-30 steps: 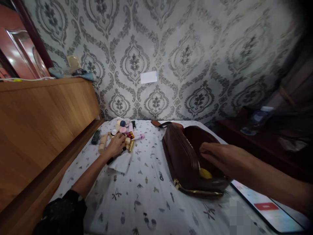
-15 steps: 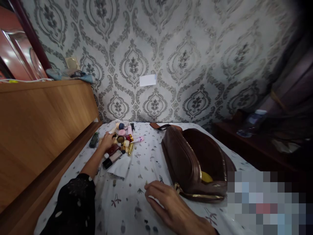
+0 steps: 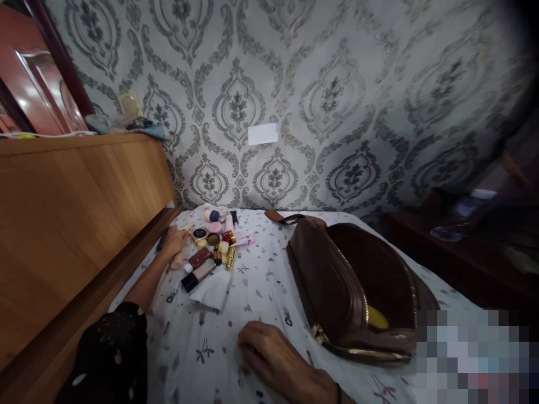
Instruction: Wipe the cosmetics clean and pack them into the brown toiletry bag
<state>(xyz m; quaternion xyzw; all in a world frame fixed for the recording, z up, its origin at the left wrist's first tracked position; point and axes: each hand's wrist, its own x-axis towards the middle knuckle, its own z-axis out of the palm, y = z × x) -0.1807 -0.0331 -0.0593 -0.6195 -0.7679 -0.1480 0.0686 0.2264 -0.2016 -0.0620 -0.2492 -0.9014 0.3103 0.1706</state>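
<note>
My left hand (image 3: 173, 242) lies low at the left side of a pile of cosmetics, fingers stretched out; what lies under them is hidden. Nearest to it are a beige tube (image 3: 177, 261) and a dark green item (image 3: 161, 240) it partly covers. A round black compact (image 3: 199, 233), a dark red bottle (image 3: 200, 258) and a bottle with a black cap (image 3: 199, 275) lie to its right. On the patterned sheet (image 3: 202, 328) rests my right hand (image 3: 269, 353), fingers curled in, nothing visible in them. Beyond it a brown handbag (image 3: 332, 275) gapes with its zip undone.
Gold lipstick tubes (image 3: 231, 258), a pink-white tube (image 3: 244, 240) and a white cloth (image 3: 213, 290) belong to the pile. Inside the bag is something yellow (image 3: 378, 317). A wooden board (image 3: 84, 207) borders the left side; a plastic bottle (image 3: 465, 213) stands at right.
My left hand has moved left off the middle of the pile, uncovering the black compact. My right hand has drawn slightly left and its fingers have curled in. The view has shifted a little.
</note>
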